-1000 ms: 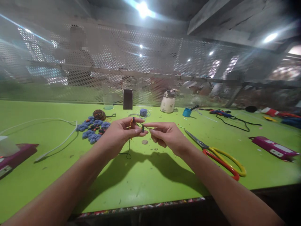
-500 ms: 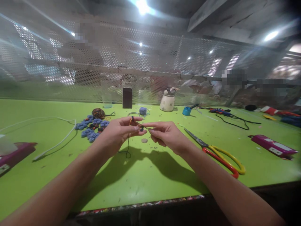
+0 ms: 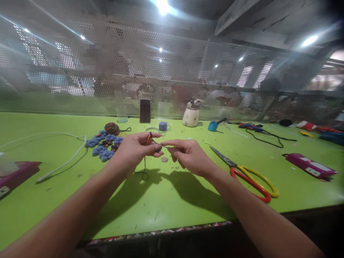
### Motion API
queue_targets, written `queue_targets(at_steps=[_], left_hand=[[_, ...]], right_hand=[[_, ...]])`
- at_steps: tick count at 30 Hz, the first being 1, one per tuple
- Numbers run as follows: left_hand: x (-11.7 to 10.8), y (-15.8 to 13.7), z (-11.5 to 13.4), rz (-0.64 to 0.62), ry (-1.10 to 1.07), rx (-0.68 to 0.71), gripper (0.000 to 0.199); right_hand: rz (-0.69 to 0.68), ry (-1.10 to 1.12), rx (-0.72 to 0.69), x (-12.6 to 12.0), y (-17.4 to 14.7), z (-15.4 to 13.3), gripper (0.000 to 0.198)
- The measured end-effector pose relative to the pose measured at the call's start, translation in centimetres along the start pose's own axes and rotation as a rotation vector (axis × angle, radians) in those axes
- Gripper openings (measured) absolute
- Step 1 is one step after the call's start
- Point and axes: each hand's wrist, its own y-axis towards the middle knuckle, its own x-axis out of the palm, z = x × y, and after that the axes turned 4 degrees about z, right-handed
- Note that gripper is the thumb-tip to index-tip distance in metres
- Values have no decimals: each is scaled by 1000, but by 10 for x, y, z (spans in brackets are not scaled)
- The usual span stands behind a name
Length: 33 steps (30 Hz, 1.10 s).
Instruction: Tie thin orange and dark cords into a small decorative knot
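Here, left of the scissors (image 3: 233, 166), my left hand (image 3: 137, 147) pinches yarn work (image 3: 159, 149), probably light and soft, best held near its edge; my right hand (image 3: 190, 154) grips a crochet hook (image 3: 165, 146).

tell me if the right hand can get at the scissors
Likely yes: the scissors lie just to the right of the right hand, nothing seen on top, though that hand holds a thin tool.

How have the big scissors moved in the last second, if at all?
No: the scissors lie where they did, judged against the purple power strip to their right; only the whole view shifted slightly.
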Motion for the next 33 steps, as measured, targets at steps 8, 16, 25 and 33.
queue_targets(at_steps=[8, 16, 25, 33], left_hand=[[-2, 1, -3, -57, -29, 9, 40], [-2, 1, -5, -61, -101, -11, 39], [1, -2, -1, -22, -145, -5, 39], [8, -5, -1, 25, 124, 110, 44]], right_hand=[[13, 87, 16, -4, 0, -2, 31], [-83, 415, 251, -6, 3, 3, 37], [-64, 524, 254, -1, 2, 3, 40], [1, 284, 209, 3, 2, 2, 32]])
